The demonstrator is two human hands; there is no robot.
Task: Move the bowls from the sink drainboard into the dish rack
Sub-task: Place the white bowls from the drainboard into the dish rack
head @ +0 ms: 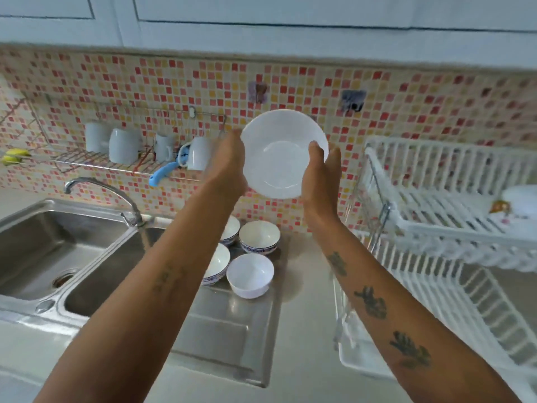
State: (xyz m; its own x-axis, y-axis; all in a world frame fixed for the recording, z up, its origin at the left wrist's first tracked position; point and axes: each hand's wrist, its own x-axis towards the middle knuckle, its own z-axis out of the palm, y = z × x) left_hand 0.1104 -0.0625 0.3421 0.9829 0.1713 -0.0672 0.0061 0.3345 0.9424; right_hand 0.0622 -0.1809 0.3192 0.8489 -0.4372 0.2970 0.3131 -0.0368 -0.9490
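Observation:
Both of my hands hold a large white bowl (280, 158) up in front of the tiled wall, its opening facing me. My left hand (229, 164) grips its left rim and my right hand (321, 173) its right rim. Below, on the steel drainboard (232, 330), stand several bowls: a plain white one (250, 275), a blue-patterned one (259, 237) behind it, and two more (218, 264) partly hidden by my left forearm. The white two-tier dish rack (453, 210) stands to the right, its lower tier (436, 301) bare.
A double steel sink (43, 245) with a curved tap (101, 187) lies on the left. A wall rack (116, 164) holds white mugs. On the dish rack's upper tier at the far right sits a white item (520, 199). Wall cabinets hang overhead.

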